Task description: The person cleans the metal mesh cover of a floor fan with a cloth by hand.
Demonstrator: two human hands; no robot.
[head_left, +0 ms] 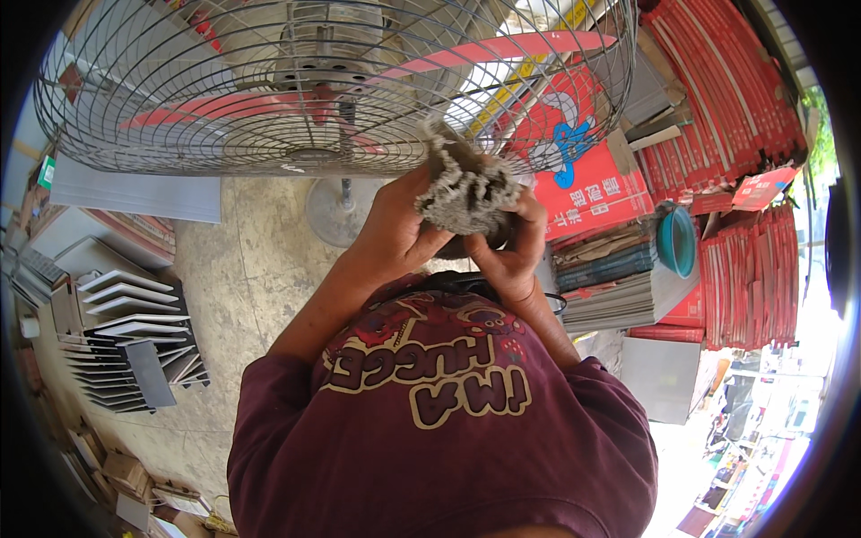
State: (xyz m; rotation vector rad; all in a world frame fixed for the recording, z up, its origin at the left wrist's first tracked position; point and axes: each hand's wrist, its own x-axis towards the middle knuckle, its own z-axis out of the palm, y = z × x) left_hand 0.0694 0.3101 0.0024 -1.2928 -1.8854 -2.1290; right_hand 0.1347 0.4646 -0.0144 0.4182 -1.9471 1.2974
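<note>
A crumpled grey, shaggy cleaning rag (462, 199) is bunched between my two hands, in front of my chest. My left hand (402, 220) grips its left side. On the other side my right hand (518, 240) has fingers and thumb closed round the rag. Just beyond both hands stands a large fan with a wire cage (224, 154) and red blades (502, 49). The top of the rag overlaps the cage's near edge; whether it touches the wires I cannot tell. Something dark shows under the rag, partly hidden by my fingers.
The fan's round grey base (330, 213) rests on a concrete floor (233, 269). Red flat boxes (749, 278) are stacked on the right, beside a teal basin (679, 242). To the left, a rack holds several tile samples (134, 305). A pale board (134, 193) lies behind it.
</note>
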